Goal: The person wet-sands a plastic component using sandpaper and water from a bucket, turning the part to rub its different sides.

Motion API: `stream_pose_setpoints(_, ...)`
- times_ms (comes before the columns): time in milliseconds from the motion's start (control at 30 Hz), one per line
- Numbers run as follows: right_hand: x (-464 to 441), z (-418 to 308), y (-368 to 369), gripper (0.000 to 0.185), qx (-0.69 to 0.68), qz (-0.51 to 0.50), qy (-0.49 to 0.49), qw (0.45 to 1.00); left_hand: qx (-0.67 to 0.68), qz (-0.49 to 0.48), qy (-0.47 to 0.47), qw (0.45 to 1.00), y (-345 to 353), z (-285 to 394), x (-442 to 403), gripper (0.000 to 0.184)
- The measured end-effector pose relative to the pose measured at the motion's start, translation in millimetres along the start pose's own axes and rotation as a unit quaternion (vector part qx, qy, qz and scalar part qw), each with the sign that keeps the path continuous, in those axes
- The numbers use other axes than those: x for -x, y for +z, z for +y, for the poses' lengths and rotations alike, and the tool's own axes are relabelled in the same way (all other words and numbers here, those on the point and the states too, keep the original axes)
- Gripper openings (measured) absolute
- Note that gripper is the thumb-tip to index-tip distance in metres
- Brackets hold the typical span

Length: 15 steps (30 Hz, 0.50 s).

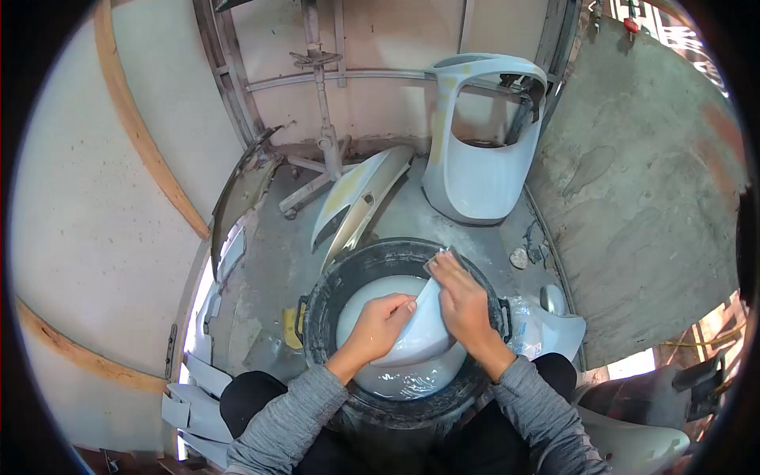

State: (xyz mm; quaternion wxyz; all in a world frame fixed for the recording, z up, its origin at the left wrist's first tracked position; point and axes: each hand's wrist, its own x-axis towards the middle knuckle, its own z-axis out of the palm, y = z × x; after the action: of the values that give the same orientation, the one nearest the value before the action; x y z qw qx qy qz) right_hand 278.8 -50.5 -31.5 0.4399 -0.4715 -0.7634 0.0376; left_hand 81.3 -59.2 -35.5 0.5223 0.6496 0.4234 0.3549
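Observation:
A glossy white panel point(419, 332) is held tilted over a black tub point(321, 324) of cloudy water point(360, 301). On the panel's left edge my left hand point(380, 326) is closed, thumb on top. My right hand point(463, 305) lies along the panel's upper right side, its fingers pressed together over a small dark sheet point(433, 261) at the panel's tip. Most of the sheet is hidden under the fingers. The panel's lower end is close to the water surface.
Behind the tub lie a long white and yellowish panel point(348, 190) and a large white fairing point(483, 186). A metal stand point(326, 142) is at the back. White parts are at left point(198, 412) and right point(562, 332); a yellow object point(291, 328) touches the tub's left side.

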Motion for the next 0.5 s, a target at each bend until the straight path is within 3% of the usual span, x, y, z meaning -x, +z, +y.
stream_pose_setpoints(133, 23.6, -24.2, 5.7, 0.045, -0.015, -0.038, -0.056, 0.998, -0.015, -0.001, -0.025, 1.000, -3.9, -1.1, -0.9, 0.026)
stream_pose_setpoints(200, 12.1, -13.9, 2.9, 0.044, -0.006, -0.041, -0.029, 0.999, 0.028, 0.031, 0.021, 0.999, 2.5, -6.2, 2.4, 0.027)
stream_pose_setpoints(367, 25.5, -35.1, 1.3, 0.042, -0.056, -0.064, -0.011, 0.996, 0.053, 0.058, -0.013, 0.997, -2.4, -9.1, -3.8, 0.028)
stream_pose_setpoints(500, 30.0, -31.1, 6.1, 0.041, -0.031, -0.047, 0.029, 0.998, 0.208, 0.100, -0.089, 0.969, -4.8, -8.6, -8.1, 0.034)
